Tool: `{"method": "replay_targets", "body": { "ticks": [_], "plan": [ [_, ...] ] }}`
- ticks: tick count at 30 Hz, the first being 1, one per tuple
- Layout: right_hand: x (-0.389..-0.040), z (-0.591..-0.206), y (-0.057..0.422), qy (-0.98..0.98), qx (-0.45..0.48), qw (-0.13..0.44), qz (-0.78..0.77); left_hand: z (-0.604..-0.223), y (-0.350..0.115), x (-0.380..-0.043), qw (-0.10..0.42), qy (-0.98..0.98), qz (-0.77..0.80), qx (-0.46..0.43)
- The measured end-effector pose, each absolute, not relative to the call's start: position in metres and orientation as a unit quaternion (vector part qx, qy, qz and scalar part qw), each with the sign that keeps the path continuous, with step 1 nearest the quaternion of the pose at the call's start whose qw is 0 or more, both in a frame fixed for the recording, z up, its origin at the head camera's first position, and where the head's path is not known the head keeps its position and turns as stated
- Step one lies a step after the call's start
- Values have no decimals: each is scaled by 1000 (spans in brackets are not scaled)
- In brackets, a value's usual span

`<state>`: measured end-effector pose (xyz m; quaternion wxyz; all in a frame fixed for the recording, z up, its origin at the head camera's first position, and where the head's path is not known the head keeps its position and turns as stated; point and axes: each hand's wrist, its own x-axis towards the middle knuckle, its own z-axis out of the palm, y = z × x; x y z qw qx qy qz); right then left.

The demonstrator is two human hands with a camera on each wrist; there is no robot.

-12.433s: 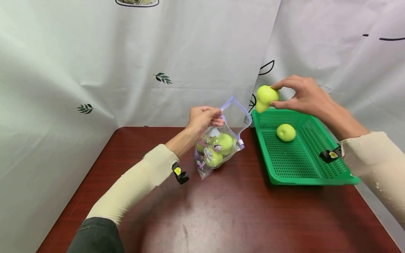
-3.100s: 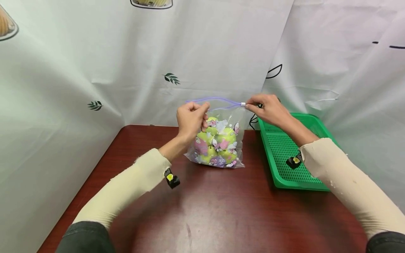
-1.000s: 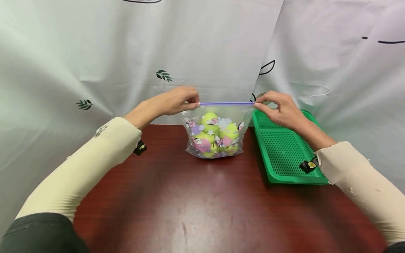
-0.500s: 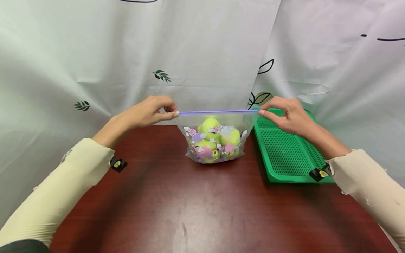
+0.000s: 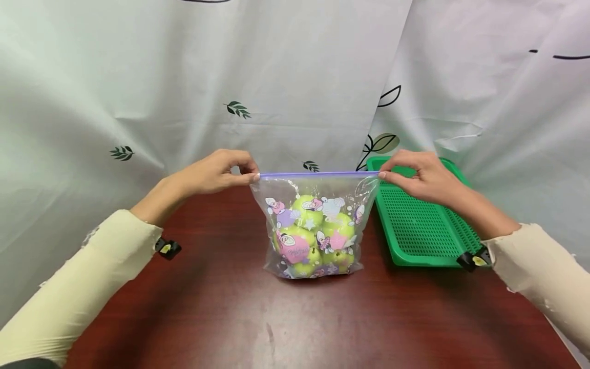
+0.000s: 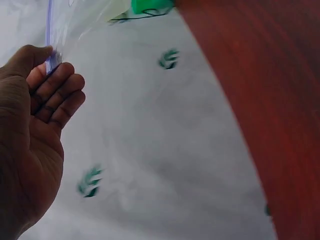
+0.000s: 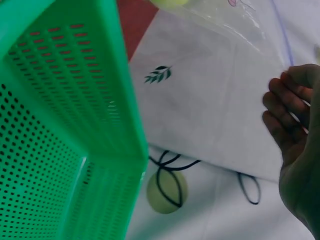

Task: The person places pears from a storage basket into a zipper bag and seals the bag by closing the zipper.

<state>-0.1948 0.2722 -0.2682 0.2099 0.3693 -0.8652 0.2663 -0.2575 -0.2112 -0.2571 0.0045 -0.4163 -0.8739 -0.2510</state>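
Observation:
A clear zip bag (image 5: 276, 225) with pink and purple cartoon prints stands upright near the middle of the head view. Several yellow-green fruits (image 5: 308, 211) fill its lower part. Its purple zip strip (image 5: 318, 175) is stretched straight and looks closed along the top. My left hand (image 5: 216, 171) pinches the left top corner between thumb and forefinger. At the right top corner, my right hand (image 5: 426, 177) pinches the strip the same way. In the left wrist view, a small clear piece sits by the left fingertips. Whether the bag's bottom touches the table cannot be told.
A green perforated basket (image 5: 394, 241) stands on the right side of the table, behind my right forearm, with no fruit visible inside. The dark red tabletop (image 5: 295, 328) spreads in front of the bag. White printed cloth (image 5: 295, 77) hangs behind.
Earlier, fruit was put into the open bag from the basket. The zip strip then came together as the left hand went left. Lately the bag has moved lower and nearer, both hands still pinching it.

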Motion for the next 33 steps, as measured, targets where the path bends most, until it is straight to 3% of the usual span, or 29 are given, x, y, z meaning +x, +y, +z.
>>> {"method": "replay_targets", "body": {
  "ticks": [10,18,23,30,33],
  "plan": [
    [-265,-280,256,-945,297,33,130,-307,-184,-315,13,-895,-232,-379],
    [-309,-293,227,-957,287,-29,-21,-354,-167,-372,-39,-925,-179,-333],
    [-316,-300,215,-951,303,-23,-56,-390,-174,-410,-36,-933,-160,-319],
    [-304,-300,222,-952,307,7,4,-345,-168,-361,-21,-938,-187,-292],
    [-285,-295,240,-956,285,18,60,-337,-172,-344,28,-937,-203,-282]
  ]
}}
